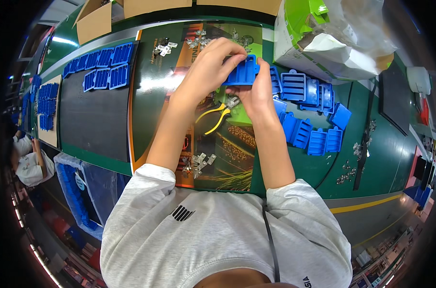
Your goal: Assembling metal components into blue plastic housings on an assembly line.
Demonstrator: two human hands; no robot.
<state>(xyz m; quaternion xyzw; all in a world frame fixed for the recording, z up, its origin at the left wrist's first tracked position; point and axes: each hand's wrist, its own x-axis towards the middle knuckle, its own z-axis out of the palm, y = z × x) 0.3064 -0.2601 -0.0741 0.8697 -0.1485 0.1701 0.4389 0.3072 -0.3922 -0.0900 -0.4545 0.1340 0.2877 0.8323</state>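
Note:
A blue plastic battery-holder-like case (244,72) with open slots is held above the printed sheet in front of me. My right hand (258,91) grips its right side, thumb along the edge and fingers beneath. At its upper edge, my left hand (215,62) has thumb and forefinger pinched together; whatever is between them is hidden. Just below the case, pliers with yellow handles (218,117) lie on the sheet. Small metal contact plates sit in loose heaps (198,41) beyond my left hand, with another heap of metal pieces (198,165) near the sheet's front edge.
More blue cases (302,132) lie piled to the right. Others stand in rows (105,77) on a black mat (93,115) at left. A white-and-green carton (299,53) with a plastic bag is at back right. Another person (33,163) is at far left.

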